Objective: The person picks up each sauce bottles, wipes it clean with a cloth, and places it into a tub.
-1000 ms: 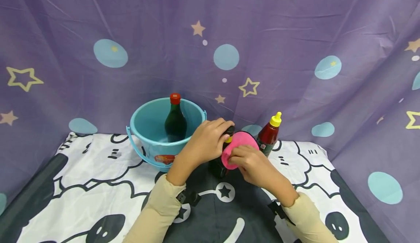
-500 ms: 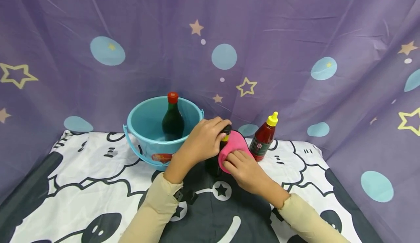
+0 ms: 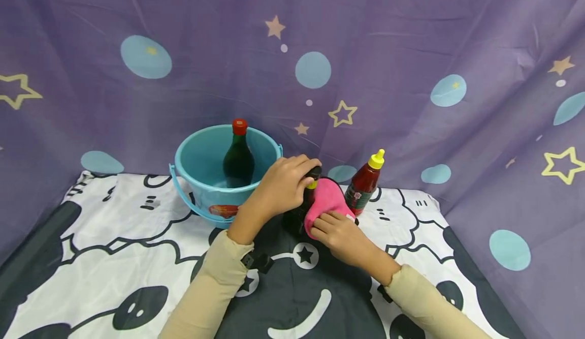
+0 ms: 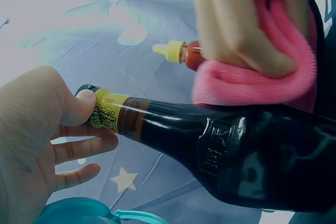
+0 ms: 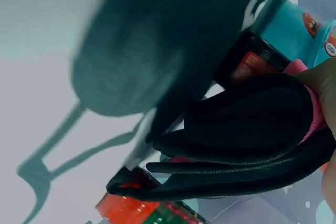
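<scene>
My left hand (image 3: 281,184) grips a dark glass sauce bottle (image 4: 236,150) by its neck, thumb at the black cap and yellow neck label. Two of its fingers extend free beneath the neck in the left wrist view. My right hand (image 3: 340,237) holds a pink cloth (image 3: 326,196) against the bottle's side, with the cloth bunched under its curled fingers. In the right wrist view the cloth's dark backing (image 5: 247,124) hangs in folds and hides most of the bottle. Just right of the cloth stands a red sauce bottle (image 3: 364,186) with a yellow nozzle cap.
A light-blue bucket (image 3: 183,148) with a handle stands left of the hands. Inside it is a dark green bottle (image 3: 238,158) with a red cap. A black-and-white patterned cloth (image 3: 137,263) covers the table, and a purple curtain (image 3: 228,85) hangs behind.
My right hand and the pink cloth have moved lower along the bottle, uncovering more of the red sauce bottle. My left hand keeps its grip on the neck. The head view has shifted slightly.
</scene>
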Motion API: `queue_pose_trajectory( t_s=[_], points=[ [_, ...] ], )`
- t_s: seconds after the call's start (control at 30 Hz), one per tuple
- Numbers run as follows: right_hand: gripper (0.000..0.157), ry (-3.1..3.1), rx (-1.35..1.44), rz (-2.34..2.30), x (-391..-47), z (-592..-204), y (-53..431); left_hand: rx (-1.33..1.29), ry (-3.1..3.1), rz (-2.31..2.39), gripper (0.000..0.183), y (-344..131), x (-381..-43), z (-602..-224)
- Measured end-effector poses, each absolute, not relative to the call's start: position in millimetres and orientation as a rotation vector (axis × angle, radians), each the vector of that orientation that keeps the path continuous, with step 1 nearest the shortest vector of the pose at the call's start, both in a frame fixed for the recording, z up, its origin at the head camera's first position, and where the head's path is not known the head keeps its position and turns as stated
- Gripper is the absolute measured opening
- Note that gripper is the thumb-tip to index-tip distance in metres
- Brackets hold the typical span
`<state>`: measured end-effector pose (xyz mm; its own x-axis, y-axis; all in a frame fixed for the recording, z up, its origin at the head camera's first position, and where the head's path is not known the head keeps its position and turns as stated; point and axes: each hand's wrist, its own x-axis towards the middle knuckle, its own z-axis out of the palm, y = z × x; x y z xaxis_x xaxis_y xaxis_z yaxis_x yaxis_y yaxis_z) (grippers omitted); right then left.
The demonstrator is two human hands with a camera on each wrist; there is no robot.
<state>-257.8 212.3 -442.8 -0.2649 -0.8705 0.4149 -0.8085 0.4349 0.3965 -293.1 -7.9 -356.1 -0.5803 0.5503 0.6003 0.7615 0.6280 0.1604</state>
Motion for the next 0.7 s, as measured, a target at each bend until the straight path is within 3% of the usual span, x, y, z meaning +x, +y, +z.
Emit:
queue_pose_trajectory(
  t_s=[0.3,0.7],
  points=[
    [0.028,-2.286,1.375,-0.255,-251,-447,209,-1.000,-2.367,-0.512,0.033,-6,-290,-357],
    [0.025,-2.411,1.302,-0.421,-244,-454,208,-0.995,-2.351,-0.496,0.034,-4,-287,-359]
  ],
)
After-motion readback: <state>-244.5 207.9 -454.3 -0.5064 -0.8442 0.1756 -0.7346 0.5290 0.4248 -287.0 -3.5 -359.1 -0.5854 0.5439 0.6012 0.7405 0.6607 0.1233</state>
